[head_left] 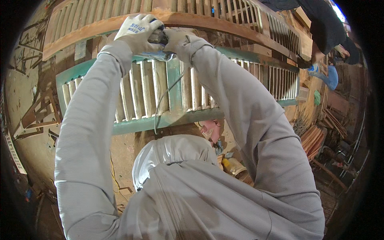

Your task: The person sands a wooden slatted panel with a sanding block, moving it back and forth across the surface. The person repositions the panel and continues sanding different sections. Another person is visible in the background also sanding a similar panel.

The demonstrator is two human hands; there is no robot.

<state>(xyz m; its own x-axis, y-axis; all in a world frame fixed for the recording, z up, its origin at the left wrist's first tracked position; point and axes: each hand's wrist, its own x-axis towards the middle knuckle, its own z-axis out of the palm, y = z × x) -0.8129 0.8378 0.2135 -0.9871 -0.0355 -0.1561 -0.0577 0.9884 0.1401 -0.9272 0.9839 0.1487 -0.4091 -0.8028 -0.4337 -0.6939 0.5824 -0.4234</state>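
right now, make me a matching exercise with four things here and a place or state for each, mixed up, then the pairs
1. left hand
2. green-framed slatted panel
3. brown-framed slatted panel
4. grey cord

A. farther of the two panels from the person's body
B. thin, running across pale slats
C. gloved, on a dark handheld tool
D. nearer of the two panels to the person's body

Pairs: 1-C, 2-D, 3-A, 4-B
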